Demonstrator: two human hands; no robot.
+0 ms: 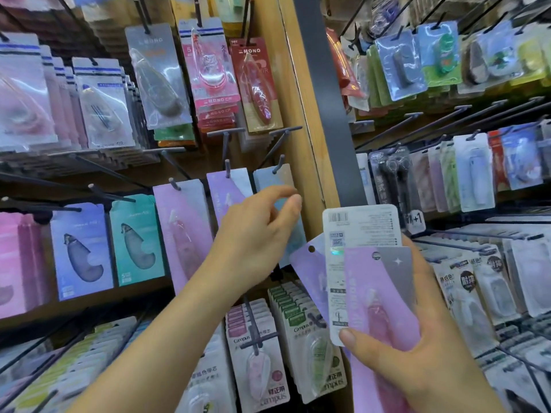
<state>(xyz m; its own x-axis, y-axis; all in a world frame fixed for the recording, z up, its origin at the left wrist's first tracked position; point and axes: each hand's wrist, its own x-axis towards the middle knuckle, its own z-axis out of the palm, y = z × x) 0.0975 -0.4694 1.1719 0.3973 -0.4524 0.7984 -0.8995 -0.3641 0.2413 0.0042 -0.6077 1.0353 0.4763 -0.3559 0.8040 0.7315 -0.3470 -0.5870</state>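
My right hand (417, 347) holds a fan of three correction-tape packs: a pink-and-grey pack (384, 293) in front, a white pack (360, 231) showing its barcode back, and a lilac pack (310, 269) behind. My thumb presses on their lower edge. My left hand (256, 234) reaches up to a pale blue-grey pack (277, 183) hanging on a peg beside the wooden post, fingers loosely spread in front of it. Whether the fingers touch the pack I cannot tell.
Peg hooks full of packaged correction tapes cover the wall on both sides. A wooden post (301, 114) with a dark strip divides left and right displays. Bare metal pegs (283, 138) stick out above my left hand. Campus packs (259, 347) hang below.
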